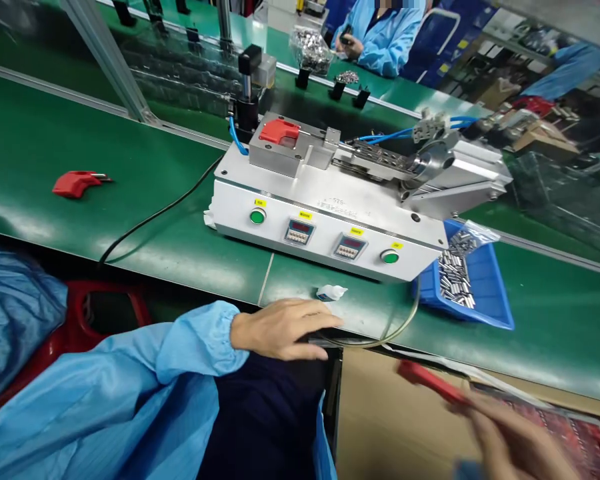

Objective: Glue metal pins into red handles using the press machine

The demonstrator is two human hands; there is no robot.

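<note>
My left hand [286, 328] hovers at or rests on the front edge of the green bench, fingers stretched out and nothing in them. Low on the right, my right hand [517, 427], smeared by motion, grips a red plastic handle [430, 381] over a cardboard box [380, 413]. Another red handle [280, 131] sits in the metal block of a bench-top machine [330, 200] in front of me. A third red handle [75, 183], with a metal pin sticking out, lies on the bench at the left.
A blue bin [495, 293] of small metal pins stands right of the machine. Beside the box are bagged red parts [555, 427]. A crumpled white scrap [331, 292] lies before the machine. Across the bench sits a person in blue [380, 40]. A red stool [80, 320] is at left.
</note>
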